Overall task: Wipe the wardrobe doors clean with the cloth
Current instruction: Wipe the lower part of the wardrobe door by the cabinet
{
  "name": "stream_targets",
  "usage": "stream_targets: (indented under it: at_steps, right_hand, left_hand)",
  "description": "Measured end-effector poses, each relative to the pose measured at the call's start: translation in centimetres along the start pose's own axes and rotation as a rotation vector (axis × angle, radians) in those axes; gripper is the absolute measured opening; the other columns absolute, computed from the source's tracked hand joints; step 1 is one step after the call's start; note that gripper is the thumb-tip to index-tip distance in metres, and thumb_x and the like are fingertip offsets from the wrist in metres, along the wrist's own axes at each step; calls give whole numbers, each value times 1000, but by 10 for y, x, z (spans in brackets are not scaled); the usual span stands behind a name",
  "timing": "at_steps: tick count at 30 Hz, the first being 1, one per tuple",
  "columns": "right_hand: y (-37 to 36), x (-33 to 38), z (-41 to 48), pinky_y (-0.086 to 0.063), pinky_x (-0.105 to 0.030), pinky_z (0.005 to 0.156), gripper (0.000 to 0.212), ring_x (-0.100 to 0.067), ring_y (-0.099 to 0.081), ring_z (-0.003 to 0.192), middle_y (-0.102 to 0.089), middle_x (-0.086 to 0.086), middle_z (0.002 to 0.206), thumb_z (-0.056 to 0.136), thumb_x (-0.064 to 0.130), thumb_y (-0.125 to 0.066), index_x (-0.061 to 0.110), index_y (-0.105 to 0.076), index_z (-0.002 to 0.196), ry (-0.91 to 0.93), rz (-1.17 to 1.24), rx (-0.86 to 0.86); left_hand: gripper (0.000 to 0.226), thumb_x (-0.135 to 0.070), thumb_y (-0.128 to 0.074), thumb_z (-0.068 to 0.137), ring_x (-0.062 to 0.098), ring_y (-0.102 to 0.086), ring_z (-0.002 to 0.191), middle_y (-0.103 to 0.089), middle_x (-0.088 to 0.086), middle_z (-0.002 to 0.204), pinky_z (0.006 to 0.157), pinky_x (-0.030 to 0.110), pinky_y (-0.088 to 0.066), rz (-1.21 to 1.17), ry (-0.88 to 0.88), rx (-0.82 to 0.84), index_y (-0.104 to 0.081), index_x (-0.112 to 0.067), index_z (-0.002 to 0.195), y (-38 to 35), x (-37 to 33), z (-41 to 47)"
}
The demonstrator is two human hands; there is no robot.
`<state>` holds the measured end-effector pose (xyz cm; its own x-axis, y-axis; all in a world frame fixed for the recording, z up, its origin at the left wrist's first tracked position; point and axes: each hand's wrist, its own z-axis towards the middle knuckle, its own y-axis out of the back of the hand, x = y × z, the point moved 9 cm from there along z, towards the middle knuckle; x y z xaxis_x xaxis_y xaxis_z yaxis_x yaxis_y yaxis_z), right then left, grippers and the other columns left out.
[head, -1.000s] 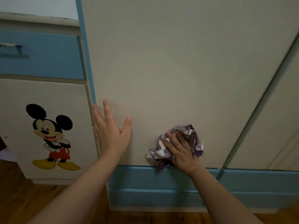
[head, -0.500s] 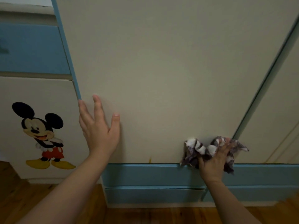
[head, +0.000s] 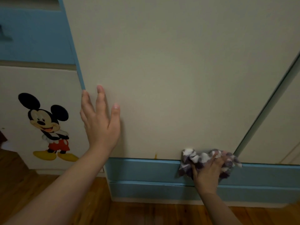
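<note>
Below, two hands: left hand (head: 101,122) flat on wardrobe door (head: 170,75); right hand (head: 207,171) bunching one cloth (head: 194,157)

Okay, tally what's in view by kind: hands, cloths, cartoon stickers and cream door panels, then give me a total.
Hands: 2, the left hand and the right hand
Cloths: 1, the cloth
Cartoon stickers: 1, the mouse sticker
Cream door panels: 3, the middle door, the right door, the cabinet door
Total: 7

Kid's bedroom at home — cream wardrobe door (head: 170,70) w/ blue trim, cartoon mouse sticker (head: 48,127), wood floor (head: 146,215)
</note>
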<state>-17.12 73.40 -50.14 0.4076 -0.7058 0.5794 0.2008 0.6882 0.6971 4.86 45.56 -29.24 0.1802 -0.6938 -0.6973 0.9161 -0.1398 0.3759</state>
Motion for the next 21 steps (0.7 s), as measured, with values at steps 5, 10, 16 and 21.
stream_targets:
  at_steps: [5,10,16,21]
  right_hand:
    - [-14,74,-9,-39,-73,66,125,-36,14,140,4,-27,152,31,16,-94,1,-26,134,424,-252,0]
    - [-23,129,-26,-51,-54,63,135,-32,5,141,20,-7,154,42,25,-88,22,-2,147,793,-378,-29]
    - [-47,162,-50,1,-46,111,116,-20,13,142,17,-2,155,52,14,-58,24,7,147,1077,-380,-70]
    - [-61,201,-67,1,-47,112,83,-22,-16,140,-18,-3,154,66,9,-43,21,-20,145,1284,-418,-26]
  left_hand:
    - [57,-46,-29,89,19,-5,141,-3,8,154,112,38,-10,-96,-31,9,-19,-32,143,6,2,3]
    - [60,-46,-27,90,8,-5,138,-5,5,154,111,31,-10,-163,-54,27,-14,-26,145,8,6,-1]
    - [62,-48,-26,88,10,-7,140,-6,2,155,111,32,-11,-177,-24,102,-9,-29,145,10,15,-5]
    - [56,-48,-24,90,7,-12,139,-15,-3,152,114,33,-13,-228,-4,132,-7,-33,141,14,25,-7]
